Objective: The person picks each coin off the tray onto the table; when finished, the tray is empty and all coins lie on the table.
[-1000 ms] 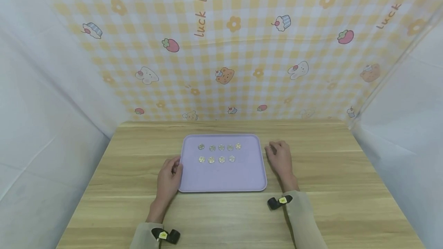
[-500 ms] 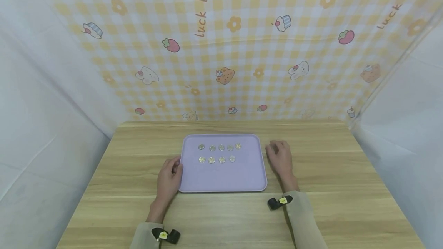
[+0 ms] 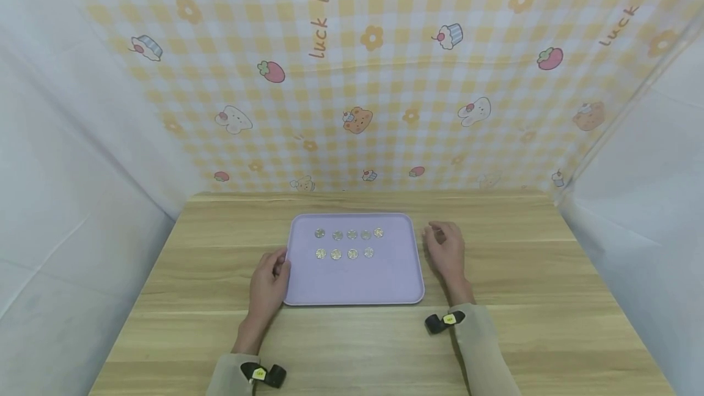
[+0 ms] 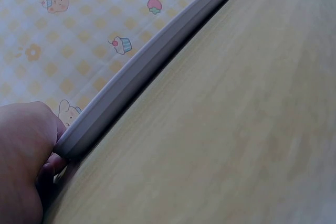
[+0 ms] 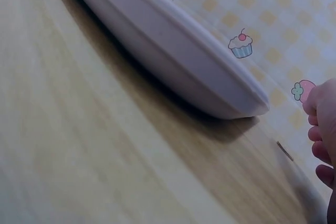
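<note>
A lilac tray lies on the wooden table, with two rows of small round coins towards its far side. At the tray's left edge, my left hand grips the rim, thumb above and fingers under it. The left wrist view shows this tray wall running away from the left hand. Just beyond the tray's right edge is my right hand, its fingers loosely curled with no object visible in them. In the right wrist view, a thin brown sliver shows beside the right hand.
The wooden table extends around the tray. A yellow checked cloth with cartoon prints hangs behind it, and white cloth closes off both sides. Each sleeve carries a small black wrist camera.
My right hand has shifted very slightly away from me and to the right, its finger-thumb gap a little wider. The left hand, tray and coins stay where they were.
</note>
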The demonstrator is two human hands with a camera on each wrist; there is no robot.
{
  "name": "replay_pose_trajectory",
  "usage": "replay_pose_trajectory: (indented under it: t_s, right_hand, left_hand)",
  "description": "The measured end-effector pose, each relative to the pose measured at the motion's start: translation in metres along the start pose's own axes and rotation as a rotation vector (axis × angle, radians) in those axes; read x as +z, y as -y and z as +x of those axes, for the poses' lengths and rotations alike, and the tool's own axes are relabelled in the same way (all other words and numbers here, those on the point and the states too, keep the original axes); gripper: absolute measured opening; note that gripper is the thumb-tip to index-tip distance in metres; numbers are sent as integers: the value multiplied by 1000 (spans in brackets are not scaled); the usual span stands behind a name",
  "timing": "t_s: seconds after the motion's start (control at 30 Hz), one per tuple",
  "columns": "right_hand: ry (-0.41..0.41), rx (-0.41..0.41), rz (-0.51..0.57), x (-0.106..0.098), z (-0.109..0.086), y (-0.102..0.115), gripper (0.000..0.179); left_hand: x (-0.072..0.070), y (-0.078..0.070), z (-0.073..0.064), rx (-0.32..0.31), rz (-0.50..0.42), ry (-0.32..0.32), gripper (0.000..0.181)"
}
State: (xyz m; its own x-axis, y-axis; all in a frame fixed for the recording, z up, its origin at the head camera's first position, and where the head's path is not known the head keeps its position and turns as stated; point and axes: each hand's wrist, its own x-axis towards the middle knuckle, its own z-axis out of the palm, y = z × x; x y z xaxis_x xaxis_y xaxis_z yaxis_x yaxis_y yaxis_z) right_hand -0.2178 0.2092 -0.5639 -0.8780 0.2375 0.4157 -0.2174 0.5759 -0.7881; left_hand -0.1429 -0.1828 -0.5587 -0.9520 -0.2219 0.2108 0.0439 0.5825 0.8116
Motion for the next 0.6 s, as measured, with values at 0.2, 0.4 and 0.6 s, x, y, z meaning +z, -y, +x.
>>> replay_pose_trajectory:
  t_s: [0.2,0.4,0.6]
  right_hand:
    - [-3,3,32,0,-1,4,18]
    - [27,5,62,1,-3,11,18]
    - [75,33,66,3,-3,16,20]
  left_hand:
    - [0,0,0,0,6,3,32]
    - [0,1,0,2,4,2,32]
    - [0,1,-1,13,11,1,31]
